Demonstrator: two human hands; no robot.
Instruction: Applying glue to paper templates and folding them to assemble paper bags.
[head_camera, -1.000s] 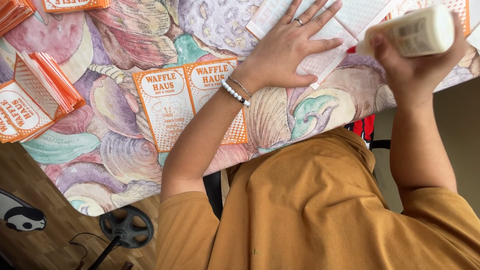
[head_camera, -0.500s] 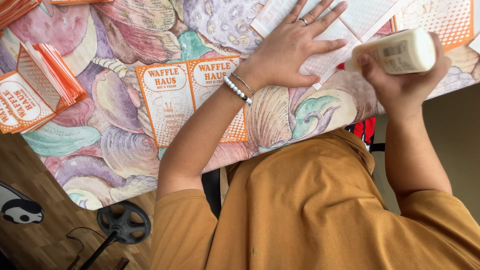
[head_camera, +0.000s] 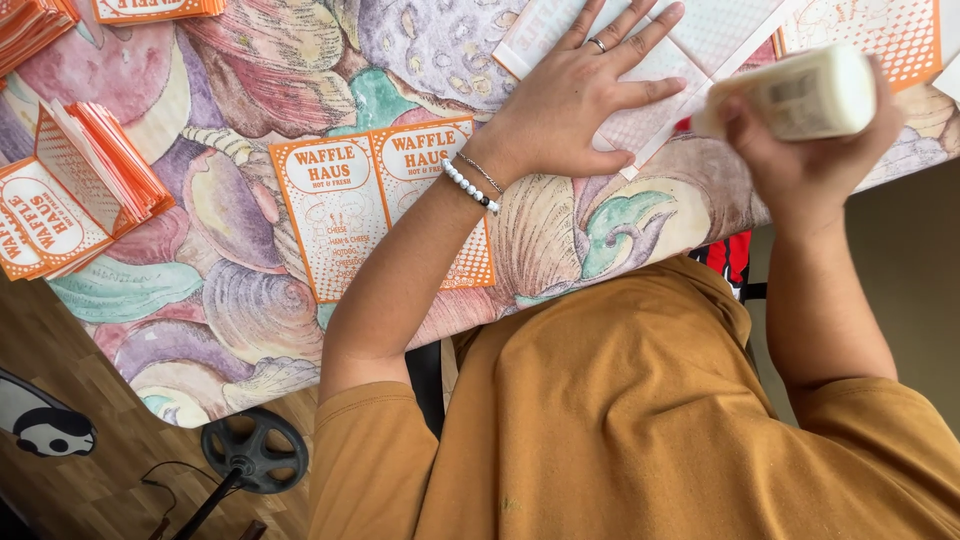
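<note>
Now, my left hand (head_camera: 590, 100), fingers spread, presses flat on the white sheet (head_camera: 690, 60). My right hand (head_camera: 800, 150) grips the glue bottle (head_camera: 810, 92), long axis crosswise, nozzle toward the left hand, just beside the sheet.

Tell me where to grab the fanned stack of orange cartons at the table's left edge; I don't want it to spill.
Probably clamp the stack of orange cartons across its full thickness at the lower, squared end, coming from the near edge of the table. Its upper end fans open, so sheets there would slip. The right hand holds a cream bottle.
</note>
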